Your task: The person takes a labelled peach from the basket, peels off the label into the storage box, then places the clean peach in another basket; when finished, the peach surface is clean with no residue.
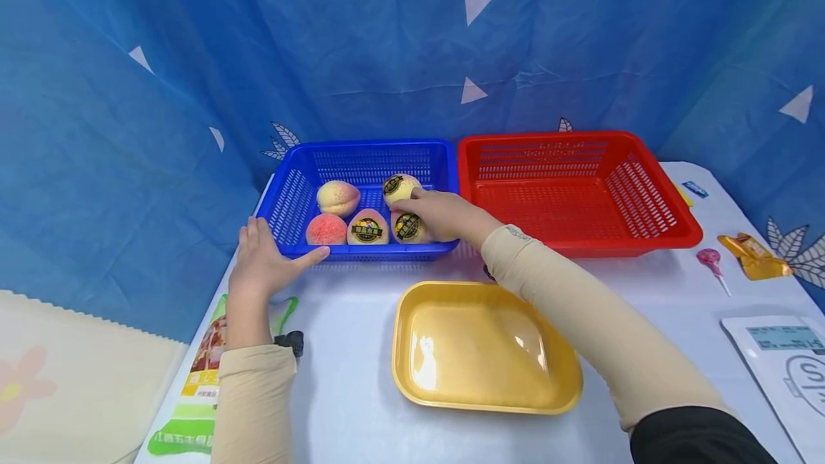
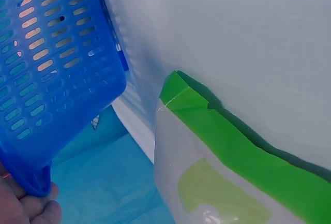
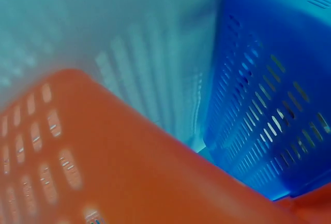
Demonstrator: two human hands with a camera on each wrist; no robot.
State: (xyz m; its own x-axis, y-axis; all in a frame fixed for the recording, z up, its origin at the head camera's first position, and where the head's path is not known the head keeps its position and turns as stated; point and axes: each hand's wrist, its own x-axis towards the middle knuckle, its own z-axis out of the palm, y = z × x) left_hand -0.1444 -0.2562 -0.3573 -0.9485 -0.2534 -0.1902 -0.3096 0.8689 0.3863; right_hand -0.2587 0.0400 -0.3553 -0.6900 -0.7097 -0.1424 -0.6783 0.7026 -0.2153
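Observation:
Several peaches lie in the blue basket [image 1: 362, 252] in the head view. My right hand [image 1: 451, 215] reaches over its front right corner and holds a pale peach [image 1: 394, 188] with a dark label by its near side. Just under this hand is another labelled peach [image 1: 407, 230]. Beside it sit a third labelled peach [image 1: 368, 229], a pinkish-red one [image 1: 326, 230] and a yellow-pink one [image 1: 338, 197]. My left hand [image 1: 266, 262] grips the basket's front left corner, its thumb along the front rim. The right wrist view shows only basket walls; that hand is hidden there.
A red basket [image 1: 644, 243] stands right of the blue one. A yellow tray [image 1: 483, 407] lies in front, below my right forearm. Left is a green-edged food bag [image 1: 200, 378]; right are a lollipop [image 1: 709, 256], an orange wrapper [image 1: 754, 256] and a white scale-like device [image 1: 773, 371].

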